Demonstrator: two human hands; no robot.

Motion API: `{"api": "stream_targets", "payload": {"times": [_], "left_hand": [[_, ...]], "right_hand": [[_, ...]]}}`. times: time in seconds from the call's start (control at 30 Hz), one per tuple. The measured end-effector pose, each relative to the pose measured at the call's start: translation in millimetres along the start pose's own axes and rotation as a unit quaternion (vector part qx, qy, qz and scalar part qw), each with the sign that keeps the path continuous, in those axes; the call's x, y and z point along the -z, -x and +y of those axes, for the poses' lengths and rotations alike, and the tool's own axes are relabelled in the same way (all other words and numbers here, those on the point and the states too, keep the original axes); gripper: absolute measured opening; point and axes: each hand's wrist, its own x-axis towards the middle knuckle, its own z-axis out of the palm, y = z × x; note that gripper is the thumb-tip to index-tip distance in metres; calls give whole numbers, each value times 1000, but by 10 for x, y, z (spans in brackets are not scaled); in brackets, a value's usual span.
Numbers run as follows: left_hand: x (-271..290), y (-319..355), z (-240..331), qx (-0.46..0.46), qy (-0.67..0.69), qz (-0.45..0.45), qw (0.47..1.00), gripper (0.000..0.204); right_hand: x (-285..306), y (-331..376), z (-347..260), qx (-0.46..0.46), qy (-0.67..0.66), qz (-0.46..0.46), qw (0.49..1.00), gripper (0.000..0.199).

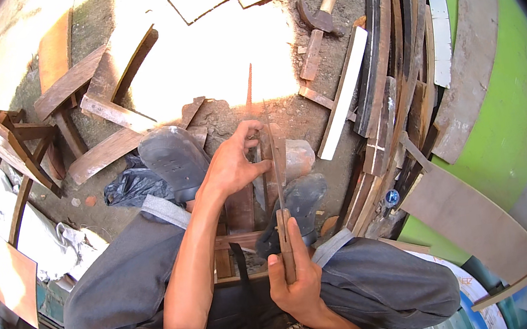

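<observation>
My right hand (pixel 297 285) is wrapped round the wooden handle of a handsaw (pixel 284 231), its index finger stretched along the grip. The thin blade points away from me and shows almost edge-on. Beside the blade, my left hand (pixel 233 161) curls its fingers and thumb against a narrow brown wooden piece (pixel 280 152), with a gap showing between thumb and fingers. The wood lies between my feet, over a low wooden support (pixel 241 210). My dark left shoe (pixel 174 159) and right shoe (pixel 305 202) flank it. The exact contact between blade and wood is hard to make out.
A hammer (pixel 323 16) lies on the ground ahead to the right. Long wooden strips (pixel 393 96) are stacked along the right, beside a green panel (pixel 518 94). Wood offcuts (pixel 105 108) and a black plastic bag (pixel 136 183) lie to the left. Strong sunlight washes out the ground ahead.
</observation>
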Motion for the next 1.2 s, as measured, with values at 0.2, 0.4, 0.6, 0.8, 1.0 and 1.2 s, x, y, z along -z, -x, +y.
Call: {"api": "stream_targets", "payload": {"times": [0.2, 0.4, 0.6, 0.8, 1.0, 1.2], "left_hand": [[-18, -119, -187, -15, -6, -38, 999, 100], [-17, -134, -69, -24, -51, -61, 997, 102], [-242, -130, 52, -93, -95, -15, 991, 97], [-354, -230, -54, -96, -57, 73, 991, 103], [-562, -41, 166, -170, -68, 70, 981, 102], [-652, 470, 418, -235, -54, 34, 970, 97]], "right_hand": [[-52, -7, 252, 39, -70, 57, 995, 57], [31, -23, 218, -80, -249, 77, 962, 50], [81, 229, 133, 30, -317, 151, 936, 50], [454, 676, 166, 126, -374, 237, 888, 48], [571, 1159, 393, 113, -423, 271, 857, 48], [503, 1245, 502, 122, -387, 266, 875, 49]]}}
